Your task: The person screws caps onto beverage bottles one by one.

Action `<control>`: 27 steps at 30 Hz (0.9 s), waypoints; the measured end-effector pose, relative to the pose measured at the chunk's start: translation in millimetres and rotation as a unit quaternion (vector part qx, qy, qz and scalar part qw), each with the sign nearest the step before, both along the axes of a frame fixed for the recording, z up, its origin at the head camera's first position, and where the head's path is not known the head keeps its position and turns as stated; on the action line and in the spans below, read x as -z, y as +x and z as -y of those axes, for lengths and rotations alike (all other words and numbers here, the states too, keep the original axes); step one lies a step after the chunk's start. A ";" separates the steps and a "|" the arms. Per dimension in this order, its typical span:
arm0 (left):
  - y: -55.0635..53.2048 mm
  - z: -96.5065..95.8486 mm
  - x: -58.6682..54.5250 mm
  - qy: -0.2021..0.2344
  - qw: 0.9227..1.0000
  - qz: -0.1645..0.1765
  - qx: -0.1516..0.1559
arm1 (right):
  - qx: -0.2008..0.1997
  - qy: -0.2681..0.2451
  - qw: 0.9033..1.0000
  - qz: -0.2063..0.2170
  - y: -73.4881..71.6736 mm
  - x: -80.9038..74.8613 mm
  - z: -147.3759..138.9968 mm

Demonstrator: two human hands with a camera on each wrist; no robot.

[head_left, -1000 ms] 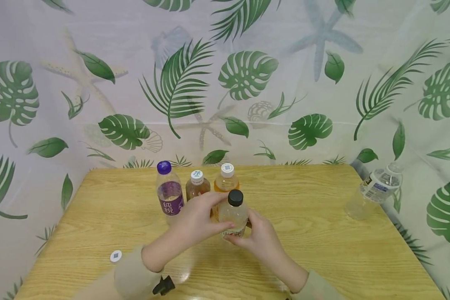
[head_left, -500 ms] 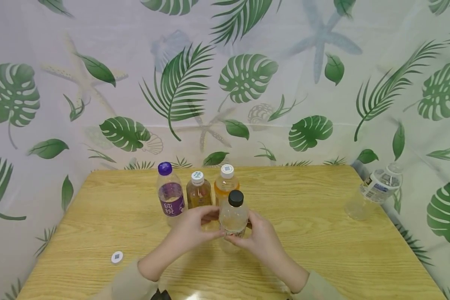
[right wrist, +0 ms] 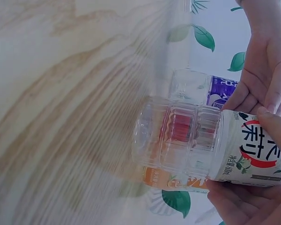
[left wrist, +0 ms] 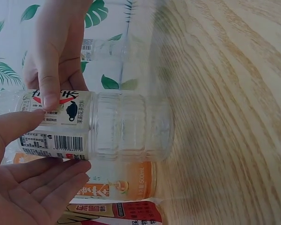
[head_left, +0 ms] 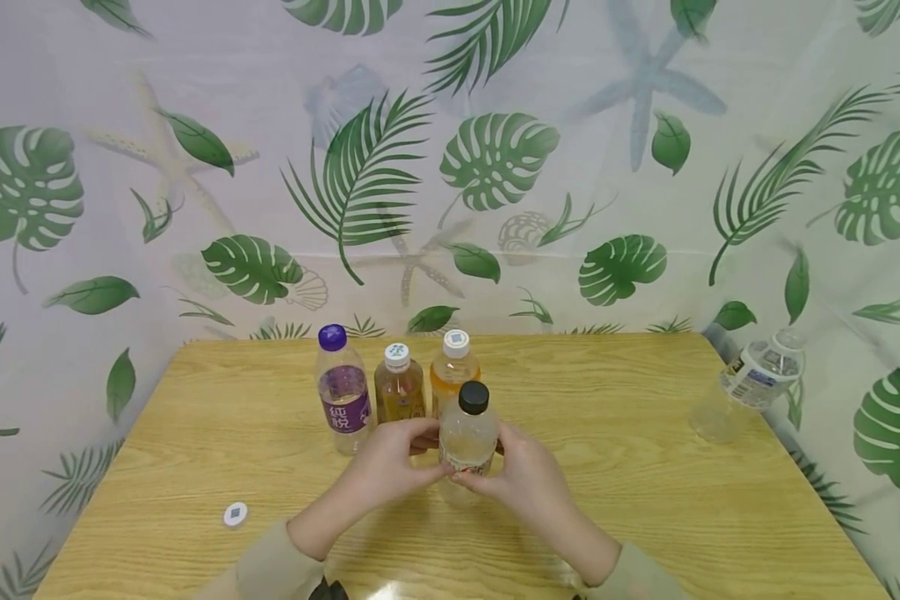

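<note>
Down comes the left hand (head_left: 386, 458) from beside the round black cap (head_left: 474, 398) — fingers loosely straight now, thumb at the white label (left wrist: 68, 140) — while the right hand (head_left: 531, 473) grips the clear, ribbed plastic bottle (head_left: 467, 440), seemingly steadied. We see it upright before the orange-banded plastic bottle (head_left: 452, 377), with open room rightward on the wooden table (head_left: 630, 483).

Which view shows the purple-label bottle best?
Head: the purple-label bottle stands upright, cap and label plainly visible. Right wrist: base and part of the label, the left hand hiding much else. Left wrist: not seen.
</note>
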State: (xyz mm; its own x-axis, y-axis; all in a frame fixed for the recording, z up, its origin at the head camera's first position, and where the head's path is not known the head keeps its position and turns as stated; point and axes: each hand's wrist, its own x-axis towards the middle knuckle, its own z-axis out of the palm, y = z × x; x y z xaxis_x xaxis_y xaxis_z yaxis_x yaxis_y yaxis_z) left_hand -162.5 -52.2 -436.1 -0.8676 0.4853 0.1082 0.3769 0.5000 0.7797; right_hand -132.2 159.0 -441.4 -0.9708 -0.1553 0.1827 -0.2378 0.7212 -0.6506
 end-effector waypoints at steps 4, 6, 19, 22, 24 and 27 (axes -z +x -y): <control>0.5 0.2 1.6 -0.006 1.000 -0.005 0.001 | 0.008 0.029 1.000 -0.007 0.4 -1.1 -0.4; 0.9 0.3 2.1 -0.006 1.000 -0.005 0.002 | 0.010 0.038 0.999 -0.010 0.5 -0.7 -0.3; 6.7 -2.0 5.2 -0.007 1.000 -0.013 -0.010 | 0.004 0.032 0.999 -0.021 0.3 0.5 -1.9; 7.7 -3.5 4.3 -0.003 1.000 -0.015 -0.007 | 0.001 0.021 1.000 -0.018 1.1 -0.5 -3.4; 7.7 -5.1 3.5 0.004 1.000 -0.014 -0.004 | 0.001 0.016 1.000 -0.017 1.5 -1.3 -5.3; 7.6 -8.6 2.8 0.017 1.000 -0.015 0.000 | 0.003 0.010 1.000 -0.017 2.2 -2.9 -9.0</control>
State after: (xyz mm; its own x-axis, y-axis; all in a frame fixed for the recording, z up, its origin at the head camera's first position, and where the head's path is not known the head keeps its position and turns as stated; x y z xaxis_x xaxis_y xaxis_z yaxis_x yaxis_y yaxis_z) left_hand -155.0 -43.5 -438.9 -0.8640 0.4801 0.1515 0.4007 0.4736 0.7843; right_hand -130.0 168.0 -438.5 -0.9652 -0.1530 0.2122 -0.2546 0.7361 -0.6272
